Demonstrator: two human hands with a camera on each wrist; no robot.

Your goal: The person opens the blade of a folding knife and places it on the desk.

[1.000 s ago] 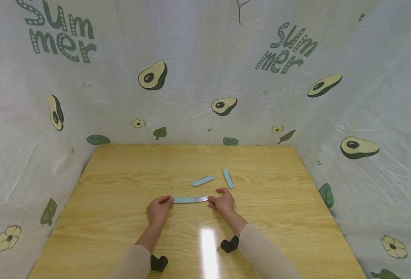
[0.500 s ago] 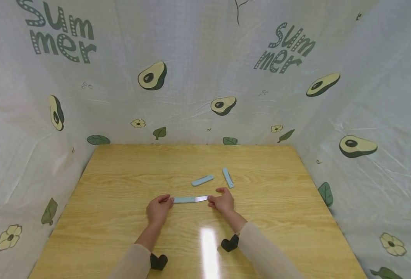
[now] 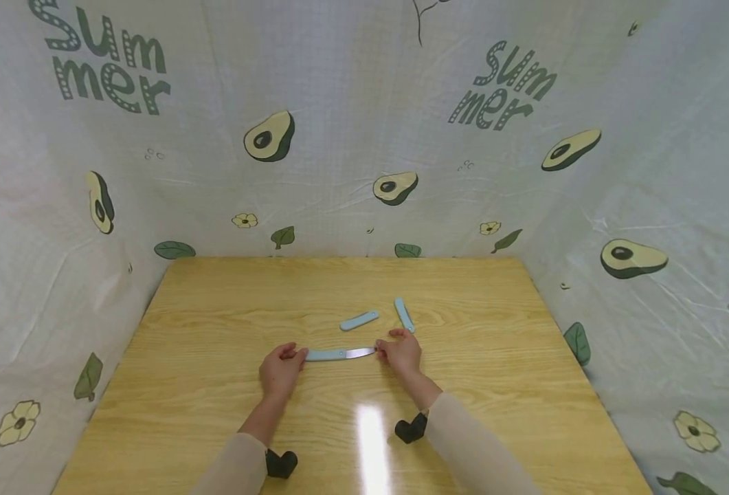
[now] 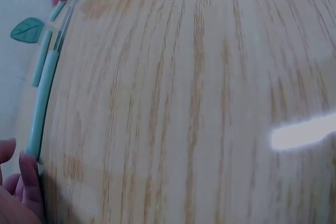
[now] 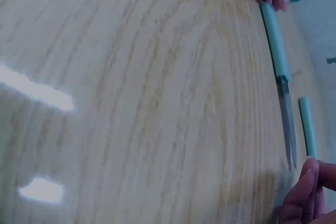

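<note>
A folding knife (image 3: 325, 355) with a pale blue handle lies extended across the table, its shiny blade (image 3: 360, 353) pointing right. At the handle's far end my left hand (image 3: 280, 371) pinches it between thumb and fingers; the left wrist view shows the thumb against that end. My right hand (image 3: 401, 354) is beside the blade tip. In the right wrist view a small gap separates its bent fingers (image 5: 302, 195) from the tip, and nothing is visible between them. Two similar pale blue folded knives, one slanted (image 3: 359, 320) and one steeper (image 3: 404, 315), lie behind.
The wooden table (image 3: 228, 295) is bordered by a white curtain (image 3: 333, 137) printed with avocados and leaves. A bright light reflection (image 3: 372, 440) shows on the table in front. Black pieces stick out at both sleeves (image 3: 475, 447).
My right hand has shifted slightly right, from pinching the blade tip to just beside it, and more of the blade shows. My left hand stays on the handle end.
</note>
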